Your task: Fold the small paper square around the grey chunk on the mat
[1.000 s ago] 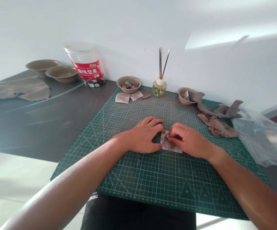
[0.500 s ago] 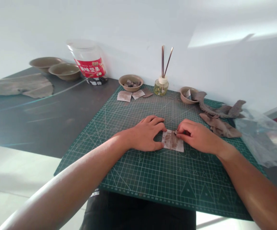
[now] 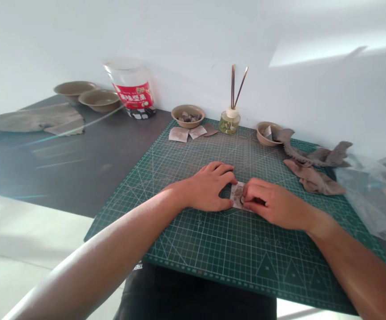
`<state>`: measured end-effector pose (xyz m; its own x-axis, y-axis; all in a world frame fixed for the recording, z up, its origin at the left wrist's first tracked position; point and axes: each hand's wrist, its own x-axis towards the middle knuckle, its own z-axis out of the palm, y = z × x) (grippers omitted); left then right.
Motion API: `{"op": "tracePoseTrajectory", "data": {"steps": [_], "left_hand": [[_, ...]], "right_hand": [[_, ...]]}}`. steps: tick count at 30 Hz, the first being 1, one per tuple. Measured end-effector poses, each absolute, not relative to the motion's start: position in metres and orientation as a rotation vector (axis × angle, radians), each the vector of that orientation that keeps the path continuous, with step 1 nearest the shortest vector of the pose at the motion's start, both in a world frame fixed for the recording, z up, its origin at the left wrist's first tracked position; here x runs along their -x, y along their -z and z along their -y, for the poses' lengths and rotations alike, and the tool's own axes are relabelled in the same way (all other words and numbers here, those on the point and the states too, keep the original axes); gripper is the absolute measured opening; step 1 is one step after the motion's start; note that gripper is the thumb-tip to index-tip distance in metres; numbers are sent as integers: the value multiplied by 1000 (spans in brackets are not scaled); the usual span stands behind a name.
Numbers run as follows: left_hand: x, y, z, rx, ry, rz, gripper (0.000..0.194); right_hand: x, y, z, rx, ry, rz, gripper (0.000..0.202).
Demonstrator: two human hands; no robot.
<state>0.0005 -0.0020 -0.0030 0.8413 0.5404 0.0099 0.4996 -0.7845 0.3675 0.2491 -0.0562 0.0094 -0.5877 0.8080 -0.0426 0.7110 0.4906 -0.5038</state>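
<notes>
A small whitish square sheet (image 3: pixel 237 192) with brown smudges, perhaps worn sandpaper, lies flat on the green cutting mat (image 3: pixel 213 240). My left hand (image 3: pixel 209 186) has its fingers apart, with the thumb and a fingertip at the corners of the sheet's left edge. Over the sheet's right part, my right hand (image 3: pixel 263 198) is closed in a pinch, its fingertips down on the smudged surface. Only a dark trace shows at those fingertips; the small dark piece they hold is mostly hidden. The right hand also covers the sheet's right edge.
At the back stand a bowl of greyish fragments (image 3: pixel 188 110), several square pieces (image 3: pixel 178 134), a reed diffuser (image 3: pixel 229 122) and another bowl (image 3: pixel 269 138). Brown cloths (image 3: pixel 316 180) and a clear plastic bag (image 3: pixel 373 195) lie right. Leftward are a plastic jar (image 3: pixel 131 89), bowls (image 3: pixel 99 102) and cloth (image 3: pixel 39 120).
My right hand has moved down across the sheet toward its near edge, covering more of its right side. My left hand stays at the left edge. The view has shifted slightly.
</notes>
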Motion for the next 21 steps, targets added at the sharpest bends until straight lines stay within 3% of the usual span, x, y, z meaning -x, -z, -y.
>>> {"op": "tracePoseTrajectory", "data": {"steps": [4, 9, 15, 21], "left_hand": [[-1, 4, 2, -2664, -158, -808, 50], [-1, 5, 2, -2672, -175, -783, 51], [0, 4, 2, -2668, -172, -808, 51], [0, 1, 3, -2648, -151, -794, 49]], "right_hand": [[-250, -8, 53, 1416, -528, 2428, 8], [-247, -9, 57, 1288, -747, 2541, 12], [-248, -10, 53, 1441, -559, 2425, 10], [-240, -10, 59, 1333, -675, 2514, 9]]}}
